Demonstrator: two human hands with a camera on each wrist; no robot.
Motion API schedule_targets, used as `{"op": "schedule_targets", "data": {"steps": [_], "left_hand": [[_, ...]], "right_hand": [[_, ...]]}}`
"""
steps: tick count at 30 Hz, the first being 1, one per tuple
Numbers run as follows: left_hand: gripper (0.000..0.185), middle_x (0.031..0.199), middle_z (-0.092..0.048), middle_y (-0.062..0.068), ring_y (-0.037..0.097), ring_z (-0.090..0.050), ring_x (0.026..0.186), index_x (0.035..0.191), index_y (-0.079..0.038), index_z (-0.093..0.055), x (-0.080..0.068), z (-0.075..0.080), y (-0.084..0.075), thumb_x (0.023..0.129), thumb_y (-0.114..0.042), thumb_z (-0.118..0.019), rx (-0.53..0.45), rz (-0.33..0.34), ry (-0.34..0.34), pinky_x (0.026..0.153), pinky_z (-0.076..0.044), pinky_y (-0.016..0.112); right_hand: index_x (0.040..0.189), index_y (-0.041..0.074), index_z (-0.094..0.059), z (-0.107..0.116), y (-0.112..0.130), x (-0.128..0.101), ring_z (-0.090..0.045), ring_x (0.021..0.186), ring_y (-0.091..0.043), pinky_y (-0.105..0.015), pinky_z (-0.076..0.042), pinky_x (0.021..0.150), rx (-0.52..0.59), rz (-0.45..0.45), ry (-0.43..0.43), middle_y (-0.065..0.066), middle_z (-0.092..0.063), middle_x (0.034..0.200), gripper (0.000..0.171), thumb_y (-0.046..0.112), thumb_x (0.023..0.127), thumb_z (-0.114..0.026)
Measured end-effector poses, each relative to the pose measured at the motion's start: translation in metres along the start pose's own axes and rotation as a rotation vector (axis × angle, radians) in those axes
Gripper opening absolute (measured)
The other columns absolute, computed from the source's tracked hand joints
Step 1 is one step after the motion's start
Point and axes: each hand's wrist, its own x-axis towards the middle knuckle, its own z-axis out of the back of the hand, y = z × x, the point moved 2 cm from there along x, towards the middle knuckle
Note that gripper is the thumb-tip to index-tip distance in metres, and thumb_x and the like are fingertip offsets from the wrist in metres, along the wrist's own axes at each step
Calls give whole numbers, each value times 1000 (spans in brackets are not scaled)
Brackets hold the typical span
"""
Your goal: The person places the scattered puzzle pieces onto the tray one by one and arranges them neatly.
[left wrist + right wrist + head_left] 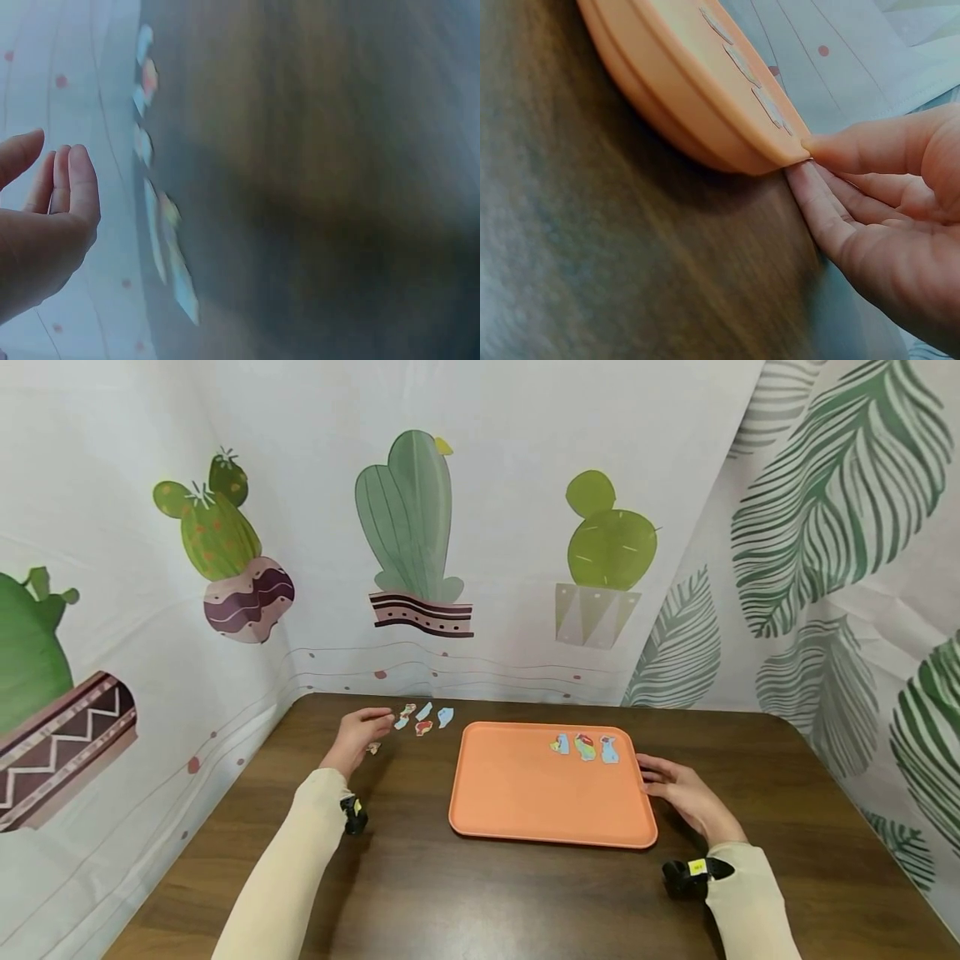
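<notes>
My left hand [362,739] hovers over the far left of the table, its thumb apart from the loosely bent fingers and nothing between them. Just beyond its fingertips lie several small flat picture pieces, among them a light blue one [446,717] and a red one [423,727]. Another small piece [374,747] lies beside the palm. At the tray's right edge my right hand [686,793] pinches the rim of the orange tray [517,793], thumb on top and fingers below, as the right wrist view shows. Three colourful pieces [585,747] sit in a row near the tray's far right corner.
The brown wooden table [465,902] reaches back to a white cloth [510,527] printed with cacti and leaves. Black wrist straps with cameras [686,878] are worn on both forearms.
</notes>
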Motion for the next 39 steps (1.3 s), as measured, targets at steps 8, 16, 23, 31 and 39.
{"op": "schedule_targets", "data": {"steps": [8,16,23,31,39], "left_hand": [[45,133,-50,28,41,-48,124,136,12,-46,-6,36,15,97,-7,-57,60,22,-51,105,-42,45],[41,109,-62,11,12,-62,93,129,11,-54,-8,60,27,93,-6,-63,131,49,-127,89,-53,29],[38,107,-63,14,-1,-55,75,124,14,-55,-11,70,35,91,-3,-63,197,48,-139,72,-52,18],[37,111,-62,27,8,-56,80,121,16,-56,-11,68,36,87,3,-63,341,7,-88,65,-47,16],[35,105,-64,28,25,-58,88,112,15,-62,-11,66,38,79,7,-69,469,-51,-96,64,-44,17]], "right_hand": [[150,-5,-24,0,0,0,-34,133,-44,-36,-50,98,-4,-13,4,-31,-29,148,61,1,96,-54],[149,-5,-24,0,0,0,-35,133,-45,-34,-50,97,-3,-8,1,-31,-29,148,61,0,96,-54],[150,-5,-24,0,0,0,-34,133,-44,-35,-50,97,0,-10,4,-31,-28,149,62,1,96,-54],[150,-4,-23,-1,0,-1,-33,134,-44,-36,-49,98,-6,-13,3,-30,-27,149,62,1,96,-53],[150,-4,-22,-2,1,-1,-33,134,-44,-35,-49,98,-10,-16,5,-31,-28,149,62,1,97,-53]]}}
